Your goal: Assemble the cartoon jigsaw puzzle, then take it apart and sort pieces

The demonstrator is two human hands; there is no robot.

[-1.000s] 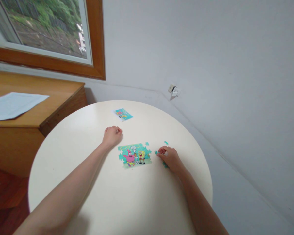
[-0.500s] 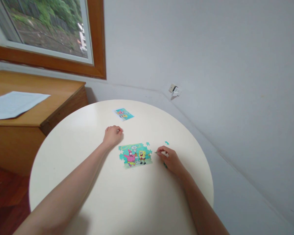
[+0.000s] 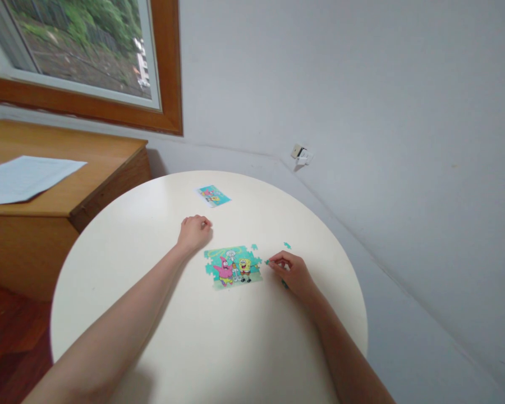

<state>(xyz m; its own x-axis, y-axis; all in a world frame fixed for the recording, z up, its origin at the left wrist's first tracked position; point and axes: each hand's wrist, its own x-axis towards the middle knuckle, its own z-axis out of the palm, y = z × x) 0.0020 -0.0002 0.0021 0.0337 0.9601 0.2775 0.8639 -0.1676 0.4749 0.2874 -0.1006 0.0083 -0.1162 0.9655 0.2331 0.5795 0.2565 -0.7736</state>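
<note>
A small cartoon jigsaw puzzle (image 3: 233, 267), mostly assembled, lies on the round cream table (image 3: 151, 292). My right hand (image 3: 292, 272) rests just right of it, fingers pinched on a teal puzzle piece (image 3: 268, 262) at the puzzle's right edge. My left hand (image 3: 193, 232) rests curled in a loose fist on the table above the puzzle's left corner; nothing shows in it. A loose teal piece (image 3: 287, 245) lies beyond my right hand. Another teal piece peeks out under my right hand.
A small picture card (image 3: 212, 196) lies at the table's far side. A wooden desk (image 3: 59, 191) with a white sheet of paper (image 3: 25, 178) stands to the left under a window. Grey walls close in behind and to the right.
My right hand has lifted the teal piece slightly and shifted it a little toward the puzzle's right edge. My left hand has stayed put.
</note>
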